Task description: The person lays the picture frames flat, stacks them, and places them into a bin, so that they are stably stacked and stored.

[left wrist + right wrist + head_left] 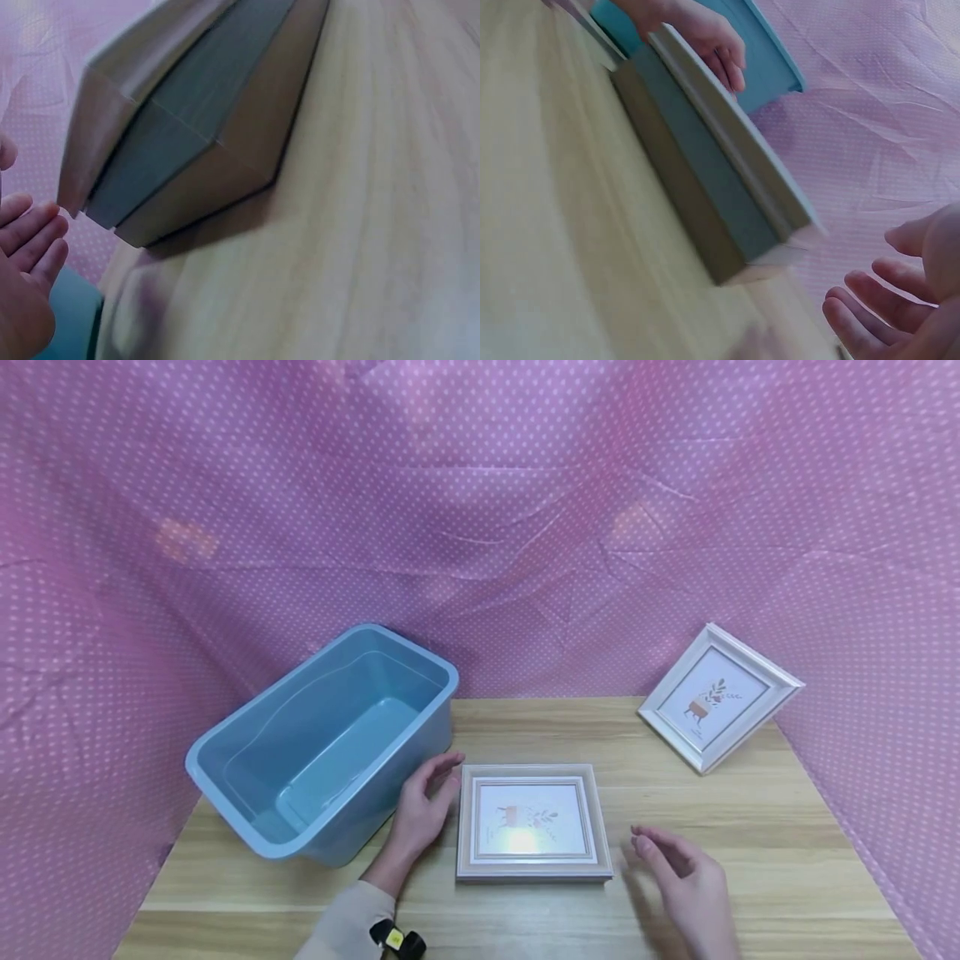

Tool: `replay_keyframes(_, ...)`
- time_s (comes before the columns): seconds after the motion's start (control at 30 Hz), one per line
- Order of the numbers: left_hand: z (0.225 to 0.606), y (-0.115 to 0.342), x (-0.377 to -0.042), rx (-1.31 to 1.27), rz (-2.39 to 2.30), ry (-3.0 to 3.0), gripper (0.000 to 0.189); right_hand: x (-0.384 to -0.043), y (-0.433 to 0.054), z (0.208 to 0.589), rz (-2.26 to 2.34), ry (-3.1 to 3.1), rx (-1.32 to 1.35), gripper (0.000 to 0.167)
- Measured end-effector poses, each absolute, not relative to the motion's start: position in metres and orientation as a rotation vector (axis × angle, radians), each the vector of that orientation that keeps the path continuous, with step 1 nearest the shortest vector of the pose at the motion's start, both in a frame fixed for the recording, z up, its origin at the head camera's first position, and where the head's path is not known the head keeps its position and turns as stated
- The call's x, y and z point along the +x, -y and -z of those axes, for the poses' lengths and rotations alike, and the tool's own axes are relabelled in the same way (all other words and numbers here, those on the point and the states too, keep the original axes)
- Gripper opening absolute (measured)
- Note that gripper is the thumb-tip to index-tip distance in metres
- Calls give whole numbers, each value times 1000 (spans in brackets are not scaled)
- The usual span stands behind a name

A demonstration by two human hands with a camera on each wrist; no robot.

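A picture frame point(536, 868) with a plant print lies face up on the table. Its sides show stacked beige, blue-grey and brown layers in the left wrist view point(202, 112) and the right wrist view. Beside its left edge is my left hand point(423, 806), fingers loosely bent, holding nothing; whether its fingertips touch the frame I cannot tell. My right hand point(690, 877) hovers to the right of the frame, apart from it, with relaxed fingers and nothing held. A second, white picture frame point(716, 697) stands tilted at the back right.
A blue plastic bin point(367, 785) stands at the left, right next to my left hand, with its bare inside floor showing. The wooden table point(780, 852) carries everything. Pink dotted cloth point(525, 585) hangs behind and along both sides.
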State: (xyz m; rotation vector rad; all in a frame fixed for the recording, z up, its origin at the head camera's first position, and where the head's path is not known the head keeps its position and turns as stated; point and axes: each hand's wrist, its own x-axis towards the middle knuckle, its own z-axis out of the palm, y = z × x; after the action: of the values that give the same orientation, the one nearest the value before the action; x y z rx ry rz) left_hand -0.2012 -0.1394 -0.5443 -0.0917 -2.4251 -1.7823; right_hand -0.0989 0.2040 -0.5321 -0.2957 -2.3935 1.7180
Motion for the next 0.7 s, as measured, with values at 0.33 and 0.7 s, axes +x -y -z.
replay_keyframes(0.33, 525, 135, -204, -197, 1784, 2371, 37, -124, -235, 510, -1613, 2411, -342, 37)
replay_keyframes(0.7, 511, 126, -210, -298, 1824, 2355, 35, -150, -264, 479, -1612, 2296, -403, 40)
